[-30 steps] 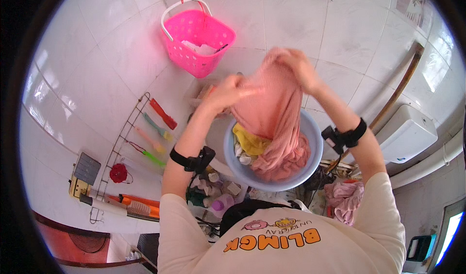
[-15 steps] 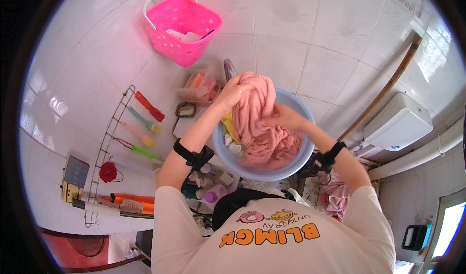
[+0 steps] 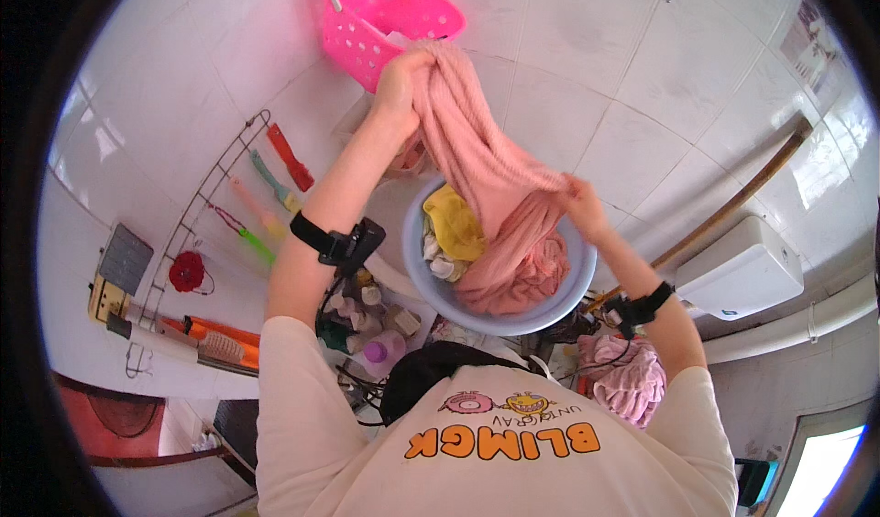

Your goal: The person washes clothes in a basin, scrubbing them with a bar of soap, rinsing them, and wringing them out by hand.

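A pink towel (image 3: 481, 155) of ribbed, fluffy fabric stretches between my two hands above a light blue basin (image 3: 579, 290). My left hand (image 3: 400, 91) grips its upper end, raised high in front of the pink basket. Farther down on the right, my right hand (image 3: 584, 209) pinches the towel's edge over the basin's far right rim. The towel's lower part lies bunched inside the basin. Beside it in the basin are a yellow cloth (image 3: 456, 225) and some white cloth pieces (image 3: 445, 269).
A pink basket (image 3: 390, 8) hangs at the far wall. Brushes hang from a wire rack (image 3: 207, 207) on the left. At the right are a wooden pole (image 3: 744, 196) and a white cistern (image 3: 741, 269). Bottles (image 3: 383, 348) and pink fabric (image 3: 625, 379) lie near my body.
My left hand has lifted the towel up and away to the left. My right hand has moved right with its edge, spreading the towel out and uncovering more of the yellow cloth.
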Demonstrator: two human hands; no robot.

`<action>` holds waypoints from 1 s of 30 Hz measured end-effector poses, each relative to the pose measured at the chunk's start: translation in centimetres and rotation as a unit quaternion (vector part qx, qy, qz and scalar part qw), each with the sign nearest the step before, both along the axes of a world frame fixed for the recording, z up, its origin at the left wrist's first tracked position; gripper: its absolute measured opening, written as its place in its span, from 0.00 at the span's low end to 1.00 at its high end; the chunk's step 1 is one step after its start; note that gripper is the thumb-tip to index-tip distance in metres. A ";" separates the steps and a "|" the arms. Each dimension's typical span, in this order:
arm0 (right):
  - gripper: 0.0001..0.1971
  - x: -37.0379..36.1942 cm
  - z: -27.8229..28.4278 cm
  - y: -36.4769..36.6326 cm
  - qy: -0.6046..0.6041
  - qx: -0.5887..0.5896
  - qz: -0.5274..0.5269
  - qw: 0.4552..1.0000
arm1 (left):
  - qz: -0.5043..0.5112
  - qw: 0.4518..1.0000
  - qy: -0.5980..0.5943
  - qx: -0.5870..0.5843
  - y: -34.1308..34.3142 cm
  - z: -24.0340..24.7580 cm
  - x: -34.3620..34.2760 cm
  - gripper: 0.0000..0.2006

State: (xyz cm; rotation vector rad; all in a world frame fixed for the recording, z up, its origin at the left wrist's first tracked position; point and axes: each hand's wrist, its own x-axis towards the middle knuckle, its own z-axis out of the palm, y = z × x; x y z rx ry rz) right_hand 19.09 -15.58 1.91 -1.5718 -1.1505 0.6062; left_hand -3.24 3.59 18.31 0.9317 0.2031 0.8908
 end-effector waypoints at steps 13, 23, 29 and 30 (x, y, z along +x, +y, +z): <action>0.08 1.1 11.5 -1.2 -0.111 -0.036 0.103 0.988 | 0.068 0.994 0.082 0.030 -0.4 3.3 -4.1 0.11; 0.17 4.6 -2.5 -0.6 -0.045 -0.258 -0.034 0.965 | 0.049 0.883 0.374 0.281 -0.4 -18.3 2.8 0.14; 0.26 -2.1 -5.9 1.6 -0.202 -0.271 -0.027 0.941 | -0.069 0.675 0.555 0.481 -2.6 -22.0 4.4 0.23; 0.26 -0.8 -7.8 1.3 -0.198 -0.275 -0.041 0.940 | -0.079 0.637 0.576 0.506 -3.1 -22.4 6.1 0.24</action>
